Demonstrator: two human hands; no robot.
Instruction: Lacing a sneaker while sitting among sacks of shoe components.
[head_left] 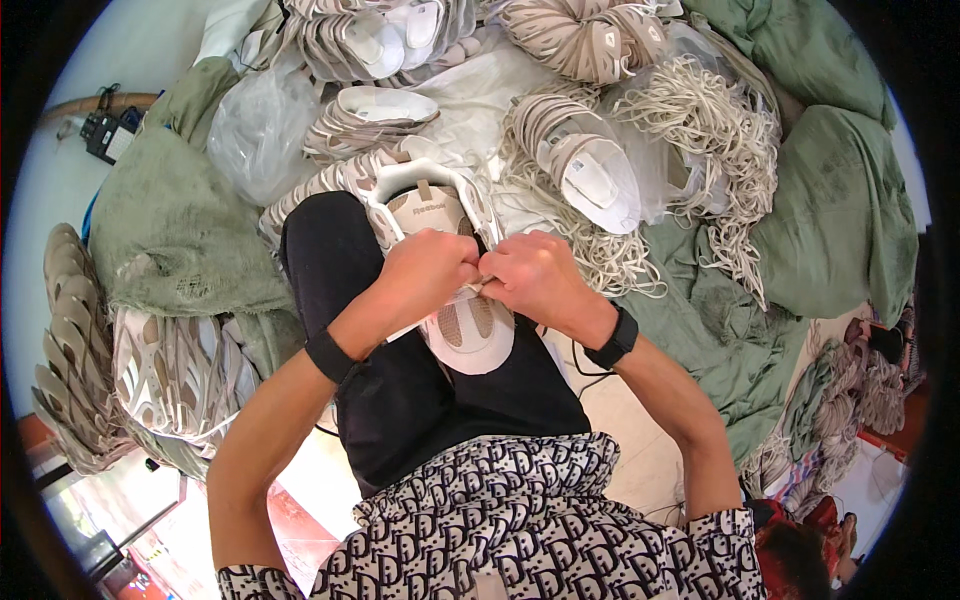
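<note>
A beige and white shoe upper [466,335] lies across my black-trousered thighs, its rounded toe toward me and its padded collar away from me. My left hand [432,268] is closed over the lacing area, thumb and fingers pinched together. Right beside it my right hand [540,278] is closed in a similar pinch, the two sets of fingertips almost meeting. A short piece of pale shoelace [464,294] shows at the fingertips, mostly hidden by the hands. The tongue [425,207] stands up inside the collar.
Stacked shoe uppers [375,45] and a ring-shaped bundle of uppers [585,40] sit at the back. Loose off-white laces [700,130] heap at right beside more uppers [590,175]. Green cloth [180,200] and a clear plastic bag [262,130] lie left; tied uppers [170,370] sit below.
</note>
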